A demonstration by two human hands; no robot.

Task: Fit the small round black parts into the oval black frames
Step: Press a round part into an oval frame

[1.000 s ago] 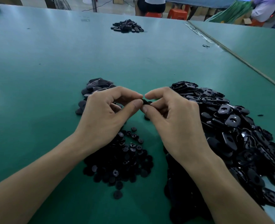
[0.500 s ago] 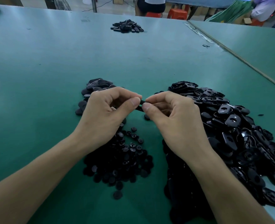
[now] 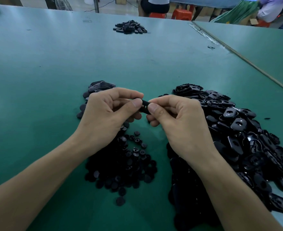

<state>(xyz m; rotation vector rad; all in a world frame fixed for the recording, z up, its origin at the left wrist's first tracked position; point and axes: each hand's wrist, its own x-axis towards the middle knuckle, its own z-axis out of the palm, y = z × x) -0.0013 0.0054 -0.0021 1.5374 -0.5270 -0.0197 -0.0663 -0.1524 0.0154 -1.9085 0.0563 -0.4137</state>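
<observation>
Pinching one oval black frame (image 3: pixel 145 106) between thumbs and forefingers, the left hand (image 3: pixel 107 117) and the right hand (image 3: pixel 179 120) are holding it together above the green table (image 3: pixel 37 80). A heap of round black parts (image 3: pixel 125 165) is lying below the wrists, loose frames (image 3: pixel 237 130) are lying piled to the right, and a small stack (image 3: pixel 97 87) of black pieces is sitting behind the left hand.

Oval frames (image 3: pixel 237 124): glossy black plastic with highlights; small round parts (image 3: pixel 125 164): duller black plastic, near matt; table (image 3: pixel 54 72): smooth green mat, faint sheen, scattered scuffs.
</observation>
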